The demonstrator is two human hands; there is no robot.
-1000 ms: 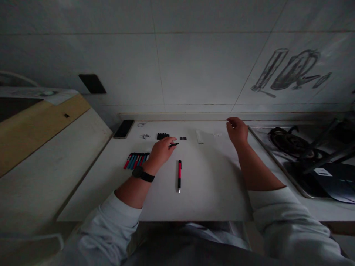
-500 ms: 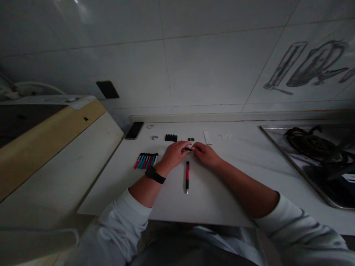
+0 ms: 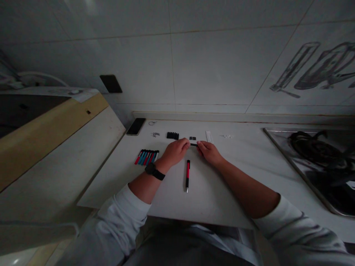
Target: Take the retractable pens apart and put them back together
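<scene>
My left hand (image 3: 176, 151) and my right hand (image 3: 210, 151) face each other over the white counter, fingers closed. Pinched between them is a short, thin black piece (image 3: 193, 145); its ends are hidden by my fingers. Just below lies a red and black pen (image 3: 188, 176), its silver tip toward me. Left of my left wrist is a row of red, blue and white pen barrels (image 3: 146, 157). Behind my hands sit black ribbed pieces (image 3: 172, 135), small black parts (image 3: 192, 138), thin white sticks (image 3: 209, 136), small white bits (image 3: 226, 136) and small metallic pieces (image 3: 155, 134).
A phone (image 3: 135, 126) lies at the back left, beside a thin ring (image 3: 152, 123). A gas stove (image 3: 313, 155) borders the white counter (image 3: 227, 195) on the right. A tiled wall (image 3: 208, 70) rises behind, and a pale cabinet panel (image 3: 69, 155) stands at the left.
My hands have drawn slightly apart, with more of the black piece showing straight between them. The view has shifted a little; the pen and small parts lie as before.
</scene>
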